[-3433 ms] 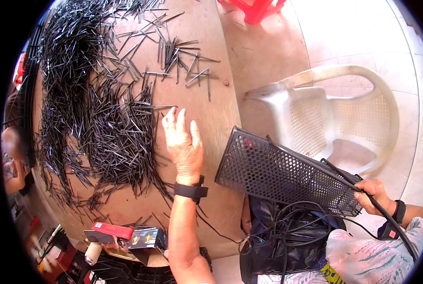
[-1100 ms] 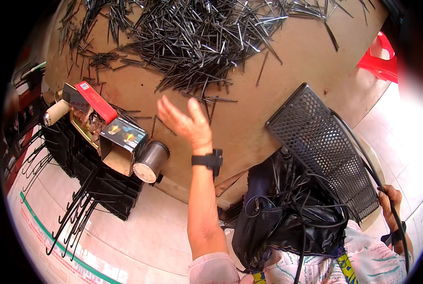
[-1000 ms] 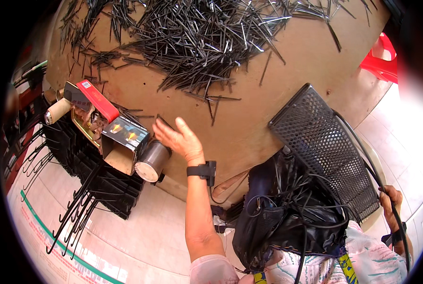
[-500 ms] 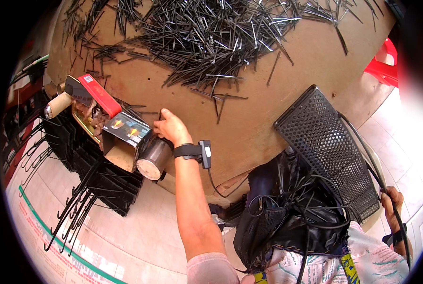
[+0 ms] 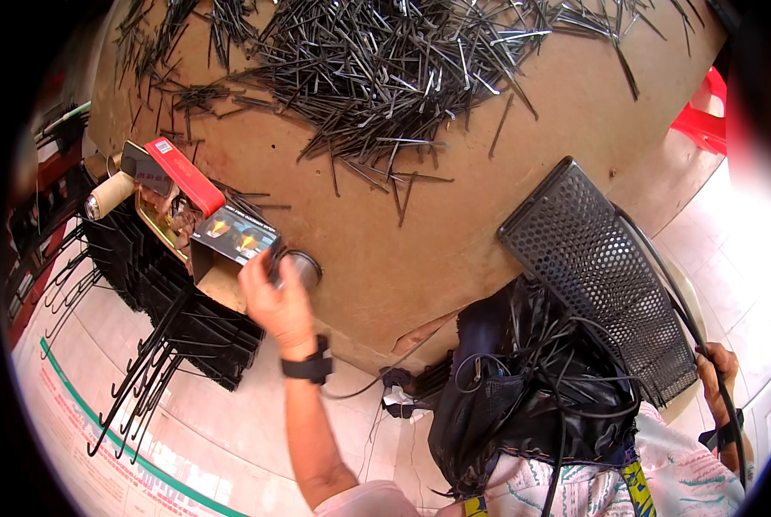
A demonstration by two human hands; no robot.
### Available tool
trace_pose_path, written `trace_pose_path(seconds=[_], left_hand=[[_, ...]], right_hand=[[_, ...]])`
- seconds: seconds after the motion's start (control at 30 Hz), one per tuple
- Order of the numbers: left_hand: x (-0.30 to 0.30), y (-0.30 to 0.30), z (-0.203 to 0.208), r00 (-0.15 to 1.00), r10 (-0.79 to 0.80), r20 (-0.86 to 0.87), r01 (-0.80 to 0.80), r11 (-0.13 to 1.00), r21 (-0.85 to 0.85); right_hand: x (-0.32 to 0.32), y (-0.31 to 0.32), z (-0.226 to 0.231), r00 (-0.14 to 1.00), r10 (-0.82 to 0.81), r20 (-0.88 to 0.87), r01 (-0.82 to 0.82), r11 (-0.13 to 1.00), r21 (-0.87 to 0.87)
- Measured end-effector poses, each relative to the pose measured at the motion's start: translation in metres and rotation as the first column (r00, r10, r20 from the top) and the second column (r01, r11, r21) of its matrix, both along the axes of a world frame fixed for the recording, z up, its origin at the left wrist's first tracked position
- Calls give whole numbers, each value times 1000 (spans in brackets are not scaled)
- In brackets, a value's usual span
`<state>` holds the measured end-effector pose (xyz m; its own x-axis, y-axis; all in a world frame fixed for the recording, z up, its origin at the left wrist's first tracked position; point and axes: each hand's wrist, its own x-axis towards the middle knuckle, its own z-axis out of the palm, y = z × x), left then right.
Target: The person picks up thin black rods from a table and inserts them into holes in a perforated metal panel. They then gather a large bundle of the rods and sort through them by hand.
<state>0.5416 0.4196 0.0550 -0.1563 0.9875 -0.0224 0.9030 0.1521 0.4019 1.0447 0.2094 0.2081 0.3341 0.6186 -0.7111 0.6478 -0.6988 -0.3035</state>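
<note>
My left hand (image 5: 277, 306) is at the table's left front edge, thumb and fingers apart. It lies in front of a grey metallic cylinder (image 5: 308, 271) and partly hides it; whether the fingers touch it I cannot tell. Beside that hand stands an open-ended printed box (image 5: 239, 234), with a long red box (image 5: 184, 177) just behind. At the far right my right hand (image 5: 716, 370) is closed around a long curved black tube (image 5: 680, 314). This tube runs along a black perforated panel (image 5: 596, 267), which leans on the table's near right edge.
A large heap of thin dark metal rods (image 5: 385, 69) covers the far part of the brown table (image 5: 420, 241). Hooked black rods (image 5: 135, 388) hang off its left side. A black bag with cables (image 5: 540, 370) lies against my lap. Behind stands a red stool (image 5: 704, 116).
My left hand has come back toward me and left, from behind the cylinder to in front of it. The cylinder's pale near end is no longer visible. My right hand stays where it was.
</note>
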Motion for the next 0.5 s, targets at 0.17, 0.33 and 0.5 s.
trace_pose_path(seconds=[0.17,0.33,0.5], left_hand=[[-61,5,29,925,-41,-378,-113,920,-376],[-84,16,18,807,-324,-494,106,902,-418],[-98,23,16,712,-464,-526,273,874,-402]], right_hand=[[-10,15,9,990,143,16,-144,988,64],[-17,21,20,960,277,40,-277,961,-4],[-26,54,15,922,381,-73,-388,912,-132]])
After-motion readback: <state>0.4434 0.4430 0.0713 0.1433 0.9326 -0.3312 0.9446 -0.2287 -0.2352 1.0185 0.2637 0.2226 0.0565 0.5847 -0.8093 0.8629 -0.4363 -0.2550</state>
